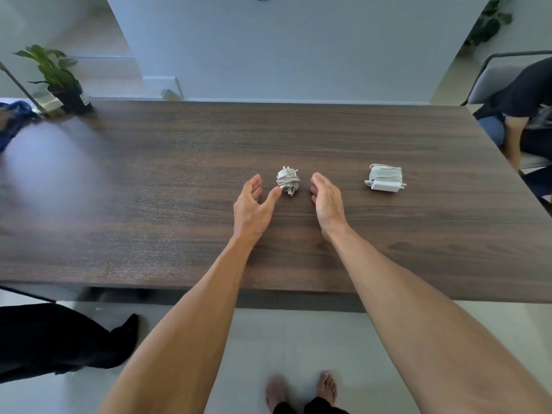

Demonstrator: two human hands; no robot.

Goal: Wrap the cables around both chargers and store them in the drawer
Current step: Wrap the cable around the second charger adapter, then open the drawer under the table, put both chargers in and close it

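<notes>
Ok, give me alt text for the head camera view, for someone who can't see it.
Two open hands, left hand and right hand, flank a small cable-wrapped charger on a dark wooden table without gripping it. A larger wrapped charger lies to the right; a potted plant stands far left.

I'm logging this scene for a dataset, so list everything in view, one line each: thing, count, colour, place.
small charger wrapped in its cable: 1, white, table centre, between the hands
larger square charger wrapped in its cable: 1, white, table, right of the small one
wooden table: 1, dark brown, fills mid-frame
potted plant: 1, green leaves, black pot, table's far left corner
blue cloth: 1, blue, table's left edge
seated person: 1, dark top, chair at right
leafy plant: 1, green, top right
black cloth: 1, black, lower left
bare feet: 2, floor, bottom
left hand: 1, open, left of the small charger
right hand: 1, open, right of it
</notes>
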